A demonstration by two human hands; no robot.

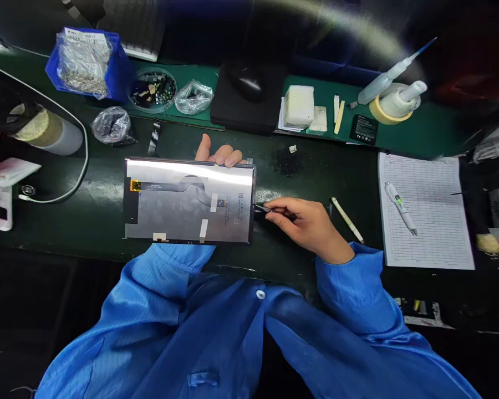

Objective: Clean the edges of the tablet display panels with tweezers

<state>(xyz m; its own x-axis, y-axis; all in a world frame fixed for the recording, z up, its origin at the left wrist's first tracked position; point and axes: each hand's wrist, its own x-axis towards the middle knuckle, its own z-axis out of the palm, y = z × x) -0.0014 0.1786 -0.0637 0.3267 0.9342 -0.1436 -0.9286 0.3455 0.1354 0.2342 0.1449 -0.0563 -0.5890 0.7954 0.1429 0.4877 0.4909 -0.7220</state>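
Observation:
An LCD screen panel (174, 213) lies back side up across my left hand (222, 154), whose fingertips curl over its far edge. The palm is hidden beneath the panel. A ribbon cable (166, 187) and short strips of pale tape run over the silvery back. At the panel's right edge, my right hand (301, 221) pinches a pair of tweezers (263, 208), mostly covered by the fingers. The tweezer tip touches or nearly touches that edge; I cannot tell which.
Beyond the panel stand a blue bin (122, 72), a dish of small parts (153, 91), a white block (298, 105) and a dispensing bottle (382, 83). A pen (400, 208) rests on a printed form (428, 238) at right. A white cable (81, 160) curves at left.

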